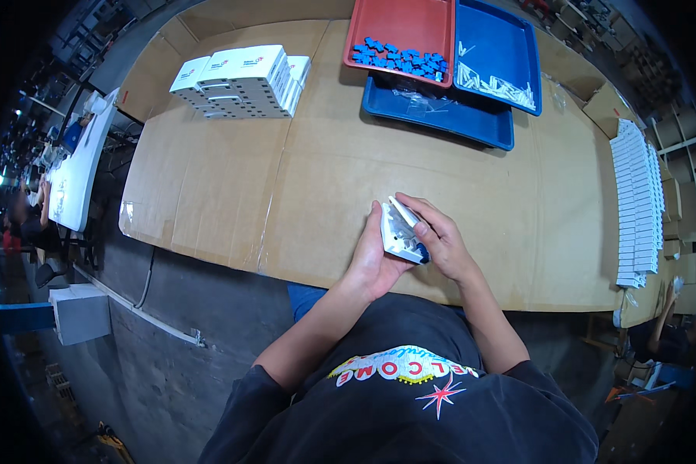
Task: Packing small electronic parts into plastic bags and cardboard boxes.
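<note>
Over the near part of the table, my left hand point(375, 259) cradles a white plastic housing point(398, 239) with its hollow inner side up. Ribs and small recesses show inside it. A dark blue part point(422, 253) sits at the housing's near right end, partly covered by my right hand. My right hand point(445, 242) is closed, thumb and fingers pinching a slim white plastic piece point(403, 209) tilted over the housing's right edge. How far that piece touches the housing cannot be made out.
Cardboard covers the table point(340, 178). White housings are stacked at the far left point(240, 81). A red tray point(398, 27) holds small blue parts, and a blue tray point(503, 50) holds white pins; another blue tray point(441, 116) lies beneath. White pieces point(638, 205) line the right edge. Other people work at both sides.
</note>
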### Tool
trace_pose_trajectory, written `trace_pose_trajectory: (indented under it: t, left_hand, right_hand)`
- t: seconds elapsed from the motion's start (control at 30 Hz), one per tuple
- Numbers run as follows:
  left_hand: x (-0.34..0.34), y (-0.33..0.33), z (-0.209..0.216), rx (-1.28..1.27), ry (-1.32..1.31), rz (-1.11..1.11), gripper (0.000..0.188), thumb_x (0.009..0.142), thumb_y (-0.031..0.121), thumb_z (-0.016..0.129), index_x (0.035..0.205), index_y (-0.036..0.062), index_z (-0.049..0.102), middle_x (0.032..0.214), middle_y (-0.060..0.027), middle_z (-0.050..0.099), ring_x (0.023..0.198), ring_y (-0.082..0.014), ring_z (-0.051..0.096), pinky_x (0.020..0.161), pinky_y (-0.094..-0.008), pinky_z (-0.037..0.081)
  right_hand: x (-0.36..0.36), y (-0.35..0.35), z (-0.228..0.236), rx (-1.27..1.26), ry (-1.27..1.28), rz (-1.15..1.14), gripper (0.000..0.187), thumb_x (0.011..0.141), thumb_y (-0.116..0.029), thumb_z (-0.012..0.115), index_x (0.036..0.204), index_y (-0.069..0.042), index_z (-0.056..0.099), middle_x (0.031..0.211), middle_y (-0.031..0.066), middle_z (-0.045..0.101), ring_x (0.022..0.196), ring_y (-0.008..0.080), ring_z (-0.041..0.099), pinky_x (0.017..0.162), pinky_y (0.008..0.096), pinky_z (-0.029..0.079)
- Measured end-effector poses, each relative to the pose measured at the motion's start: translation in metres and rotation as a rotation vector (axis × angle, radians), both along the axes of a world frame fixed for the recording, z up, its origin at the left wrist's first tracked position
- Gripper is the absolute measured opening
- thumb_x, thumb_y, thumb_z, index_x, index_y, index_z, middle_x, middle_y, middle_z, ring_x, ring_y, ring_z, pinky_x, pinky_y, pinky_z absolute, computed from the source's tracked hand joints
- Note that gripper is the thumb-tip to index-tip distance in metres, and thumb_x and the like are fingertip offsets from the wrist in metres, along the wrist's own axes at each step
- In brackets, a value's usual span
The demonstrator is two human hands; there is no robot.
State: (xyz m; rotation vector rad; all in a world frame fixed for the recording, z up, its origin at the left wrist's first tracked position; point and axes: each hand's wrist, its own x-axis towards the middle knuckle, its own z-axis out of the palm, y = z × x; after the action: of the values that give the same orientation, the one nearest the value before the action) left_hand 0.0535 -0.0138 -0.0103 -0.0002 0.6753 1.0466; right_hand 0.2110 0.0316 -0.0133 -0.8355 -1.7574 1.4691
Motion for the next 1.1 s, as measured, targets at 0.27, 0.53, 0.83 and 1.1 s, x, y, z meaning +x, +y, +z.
trace_pose_trajectory:
  t: [0.27, 0.53, 0.83, 1.1]
  left_hand:
    - [0.000, -0.001, -0.008, -0.013, 0.006, 0.006, 0.068, 0.108, 0.067, 0.027, 0.147, 0.0163, 0.048, 0.137, -0.0106, 0.060, 0.127, -0.0275, 0.060, 0.107, -0.0529, 0.049]
    - [-0.001, 0.002, -0.015, -0.049, 0.066, -0.039, 0.066, 0.109, 0.065, 0.027, 0.149, 0.0167, 0.046, 0.138, -0.0114, 0.058, 0.127, -0.0290, 0.059, 0.102, -0.0534, 0.050]
    - [-0.004, 0.008, -0.027, -0.063, 0.065, -0.040, 0.066, 0.109, 0.064, 0.026, 0.148, 0.0156, 0.047, 0.136, -0.0122, 0.059, 0.124, -0.0298, 0.061, 0.100, -0.0532, 0.054]
    - [-0.005, 0.000, -0.034, -0.035, 0.079, -0.061, 0.069, 0.107, 0.069, 0.028, 0.146, 0.0162, 0.049, 0.133, -0.0091, 0.061, 0.118, -0.0251, 0.063, 0.096, -0.0499, 0.054]
  right_hand:
    - [0.001, 0.001, -0.004, 0.002, 0.029, 0.055, 0.047, 0.105, -0.027, 0.060, 0.143, 0.000, 0.059, 0.138, 0.0166, 0.061, 0.128, 0.0270, 0.058, 0.110, 0.0362, 0.043]
    - [0.007, 0.010, -0.020, -0.161, 0.085, 0.136, 0.046, 0.107, -0.027, 0.058, 0.144, 0.000, 0.060, 0.146, 0.0162, 0.059, 0.133, 0.0261, 0.056, 0.112, 0.0364, 0.043]
    - [0.002, 0.012, -0.018, -0.188, -0.009, 0.113, 0.054, 0.108, -0.040, 0.057, 0.144, -0.001, 0.060, 0.148, 0.0174, 0.059, 0.133, 0.0258, 0.056, 0.112, 0.0368, 0.043]
    - [0.002, 0.006, -0.012, -0.115, -0.067, 0.131, 0.053, 0.108, -0.040, 0.057, 0.143, 0.000, 0.061, 0.145, 0.0166, 0.061, 0.130, 0.0255, 0.059, 0.110, 0.0360, 0.045]
